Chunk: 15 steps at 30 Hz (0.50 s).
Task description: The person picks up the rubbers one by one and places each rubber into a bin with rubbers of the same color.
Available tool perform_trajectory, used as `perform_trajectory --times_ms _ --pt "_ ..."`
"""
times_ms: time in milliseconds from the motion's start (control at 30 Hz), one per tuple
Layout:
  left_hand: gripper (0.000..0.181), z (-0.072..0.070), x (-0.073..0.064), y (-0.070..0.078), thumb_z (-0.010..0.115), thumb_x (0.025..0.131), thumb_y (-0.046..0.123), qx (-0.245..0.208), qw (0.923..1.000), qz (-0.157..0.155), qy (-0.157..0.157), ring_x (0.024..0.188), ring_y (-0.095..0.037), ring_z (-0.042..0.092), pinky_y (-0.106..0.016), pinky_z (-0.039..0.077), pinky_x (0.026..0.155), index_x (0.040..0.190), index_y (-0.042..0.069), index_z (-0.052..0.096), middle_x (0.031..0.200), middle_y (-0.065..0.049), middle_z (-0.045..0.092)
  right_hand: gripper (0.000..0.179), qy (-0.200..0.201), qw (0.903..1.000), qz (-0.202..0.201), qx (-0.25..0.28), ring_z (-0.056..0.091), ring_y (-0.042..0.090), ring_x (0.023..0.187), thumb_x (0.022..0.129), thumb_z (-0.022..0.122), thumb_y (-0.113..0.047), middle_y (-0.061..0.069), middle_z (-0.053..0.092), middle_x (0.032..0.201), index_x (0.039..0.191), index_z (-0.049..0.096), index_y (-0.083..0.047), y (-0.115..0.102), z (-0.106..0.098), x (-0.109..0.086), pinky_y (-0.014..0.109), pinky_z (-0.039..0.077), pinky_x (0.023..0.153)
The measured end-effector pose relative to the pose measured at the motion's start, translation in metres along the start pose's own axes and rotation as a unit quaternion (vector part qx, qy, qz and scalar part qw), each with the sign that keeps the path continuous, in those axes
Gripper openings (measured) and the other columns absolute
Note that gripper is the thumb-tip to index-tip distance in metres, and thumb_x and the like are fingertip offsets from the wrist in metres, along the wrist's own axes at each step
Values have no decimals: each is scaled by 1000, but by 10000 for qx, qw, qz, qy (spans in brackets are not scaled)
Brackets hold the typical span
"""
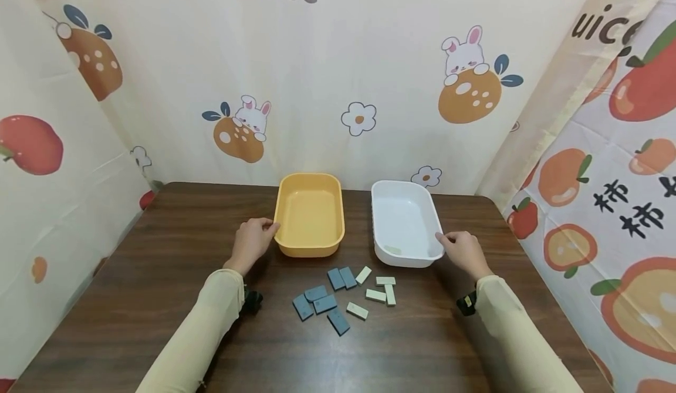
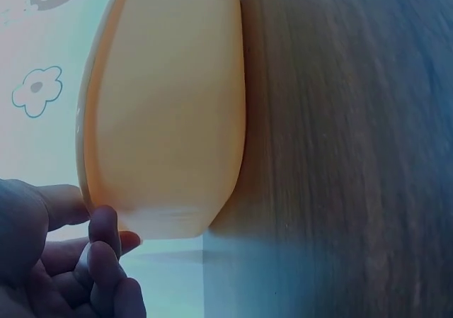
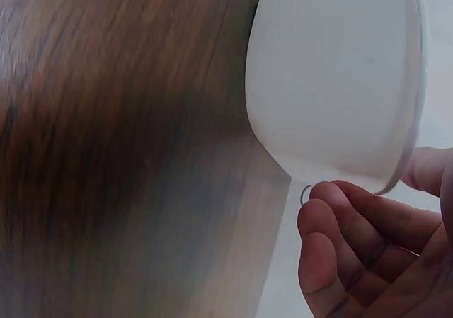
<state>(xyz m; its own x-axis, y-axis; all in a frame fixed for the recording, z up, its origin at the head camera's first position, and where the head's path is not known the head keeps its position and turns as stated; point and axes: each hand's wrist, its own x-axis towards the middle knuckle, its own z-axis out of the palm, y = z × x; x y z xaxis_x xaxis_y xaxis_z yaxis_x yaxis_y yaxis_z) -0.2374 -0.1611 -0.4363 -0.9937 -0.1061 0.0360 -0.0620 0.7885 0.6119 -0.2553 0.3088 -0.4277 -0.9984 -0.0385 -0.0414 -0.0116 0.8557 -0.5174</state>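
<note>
My left hand pinches the left rim of a yellow plastic bin, thumb on one side of the lip and curled fingers below it. In the left wrist view the bin's side wall fills the upper middle. On the other side, my right hand pinches the right rim of a white plastic bin. Its smooth outer wall shows in the right wrist view, with the fingers under the lip. A small pale block lies inside the white bin near its front; the yellow bin's floor is bare.
In front of the bins lie several flat blue-grey blocks, grouped to the left. Several narrow cream blocks are scattered to their right. The dark wooden table meets a printed curtain at its back edge.
</note>
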Motion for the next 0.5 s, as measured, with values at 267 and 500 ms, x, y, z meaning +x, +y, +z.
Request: perform_trajectory --times_ms 267,500 --pt "40 -4 -2 5 57 98 31 82 9998 82 154 83 -26 64 -42 52 76 122 1 65 99 -14 70 46 66 9996 164 235 59 23 73 101 47 -29 23 71 95 112 67 11 2 6 -3 30 46 62" --pt "33 -15 -4 10 59 96 26 71 9981 378 488 87 -28 61 -44 50 79 118 2 67 99 -13 66 46 401 9986 177 309 60 25 77 101 45 -27 26 71 100 113 67 12 -2 11 -2 33 48 66"
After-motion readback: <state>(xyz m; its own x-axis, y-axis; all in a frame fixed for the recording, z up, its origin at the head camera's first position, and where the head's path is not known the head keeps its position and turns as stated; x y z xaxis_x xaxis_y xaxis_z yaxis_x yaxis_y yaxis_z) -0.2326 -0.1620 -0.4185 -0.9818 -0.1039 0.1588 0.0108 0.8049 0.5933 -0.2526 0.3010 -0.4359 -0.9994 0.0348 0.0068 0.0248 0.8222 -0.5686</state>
